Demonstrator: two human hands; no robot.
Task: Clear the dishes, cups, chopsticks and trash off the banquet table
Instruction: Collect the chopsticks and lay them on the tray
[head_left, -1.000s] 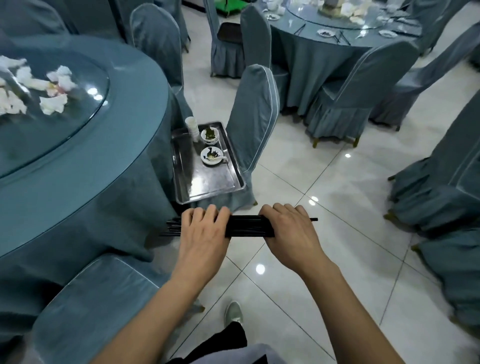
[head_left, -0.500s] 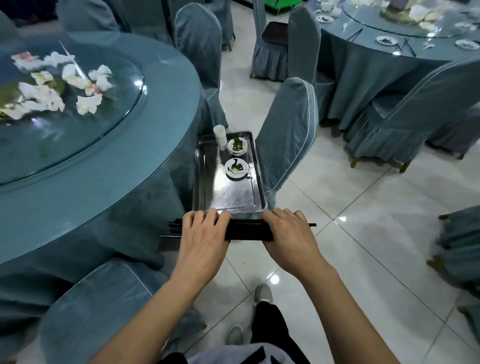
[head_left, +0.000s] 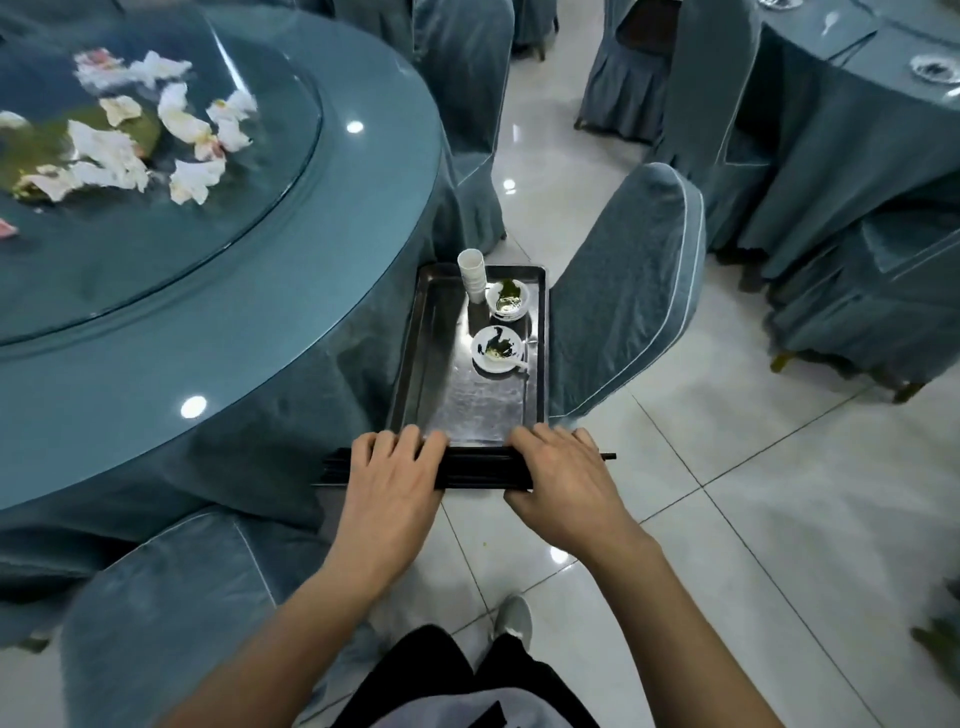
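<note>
A bundle of black chopsticks (head_left: 475, 468) lies crosswise in both hands. My left hand (head_left: 392, 480) grips its left part and my right hand (head_left: 563, 475) grips its right part, fingers curled over the top. The bundle hangs just at the near edge of a steel tray (head_left: 415, 358) that rests on a chair seat. On the tray stand a stack of white cups (head_left: 472, 273) and two dirty white dishes (head_left: 496, 349), one with a spoon. Crumpled white napkins (head_left: 130, 140) lie on the glass turntable (head_left: 218, 228) of the round blue table.
A covered chair (head_left: 631, 291) backs the tray on the right. Another covered chair (head_left: 171, 613) stands at my lower left, close to my left arm. A second blue table (head_left: 852, 104) with plates and chairs stands at the upper right. Glossy tiled floor lies to my right.
I have stepped closer to the tray. The chopstick bundle, held the same way in both hands, now reaches the tray's near edge instead of hanging short of it.
</note>
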